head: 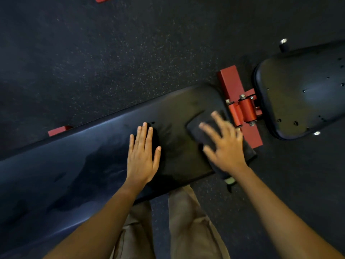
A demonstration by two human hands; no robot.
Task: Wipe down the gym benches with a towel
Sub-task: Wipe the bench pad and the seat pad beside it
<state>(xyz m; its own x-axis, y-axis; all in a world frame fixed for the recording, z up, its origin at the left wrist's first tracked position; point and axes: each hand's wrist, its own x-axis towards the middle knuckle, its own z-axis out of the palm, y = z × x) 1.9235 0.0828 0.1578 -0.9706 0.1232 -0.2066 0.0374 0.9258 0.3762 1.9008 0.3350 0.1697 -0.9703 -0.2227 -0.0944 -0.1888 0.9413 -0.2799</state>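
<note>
One dark folded towel [195, 128] lies at the hinge end of the long bench pad [89, 157], pressed flat under the right hand [225, 146], whose fingers are spread wide. The left hand [142, 157] rests flat just beside it, fingers straight and close together. The wipe probably goes best with even palm pressure and overlapping strokes out to the pad's edges, steering clear of the red hinge bracket [242, 107]. The second pad [302, 94] beyond it likely comes next.

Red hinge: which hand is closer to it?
Right. The right hand presses the towel just beside the hinge; the left hand lies flat on the bench, farther away.
</note>
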